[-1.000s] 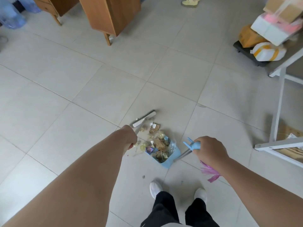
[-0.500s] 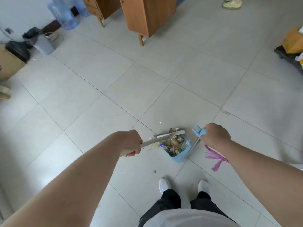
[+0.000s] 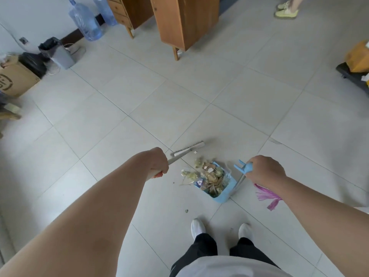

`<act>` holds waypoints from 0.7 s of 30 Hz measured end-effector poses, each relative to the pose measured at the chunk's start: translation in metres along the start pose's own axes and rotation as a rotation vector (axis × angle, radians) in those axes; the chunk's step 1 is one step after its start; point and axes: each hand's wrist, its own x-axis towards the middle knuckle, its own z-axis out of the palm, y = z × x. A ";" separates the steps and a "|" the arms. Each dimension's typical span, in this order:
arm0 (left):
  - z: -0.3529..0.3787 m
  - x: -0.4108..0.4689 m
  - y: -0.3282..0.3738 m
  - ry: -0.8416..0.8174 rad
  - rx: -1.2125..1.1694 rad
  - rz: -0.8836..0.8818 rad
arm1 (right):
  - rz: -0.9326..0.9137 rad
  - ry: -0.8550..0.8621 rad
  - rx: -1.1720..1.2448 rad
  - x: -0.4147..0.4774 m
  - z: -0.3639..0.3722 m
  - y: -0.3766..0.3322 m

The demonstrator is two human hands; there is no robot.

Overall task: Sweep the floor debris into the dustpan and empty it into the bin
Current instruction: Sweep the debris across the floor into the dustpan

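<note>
The dustpan (image 3: 225,194) is piled high. Rubbish (image 3: 212,179) could spill if it tips on the way to the bin (image 3: 60,54), which stands far from the dustpan, by the wall. A hard push with the broom (image 3: 189,149) could scatter the scraps (image 3: 188,174) lying just beside the dustpan's mouth. The left hand (image 3: 159,162) has its grip closed round the broom handle. The right hand (image 3: 263,170) grips the dustpan's handle. The bin has a black bag in it. I cannot tell what is inside.
</note>
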 end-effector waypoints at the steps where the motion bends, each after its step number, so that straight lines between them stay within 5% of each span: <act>1: 0.001 0.010 0.001 0.000 -0.005 -0.008 | -0.006 -0.008 -0.004 -0.002 -0.001 0.000; 12: 0.015 0.045 -0.047 -0.030 0.151 -0.068 | -0.049 -0.076 -0.042 0.000 0.008 -0.012; 21: 0.071 -0.001 -0.054 -0.255 -0.171 -0.117 | -0.125 -0.068 -0.073 0.011 0.014 -0.012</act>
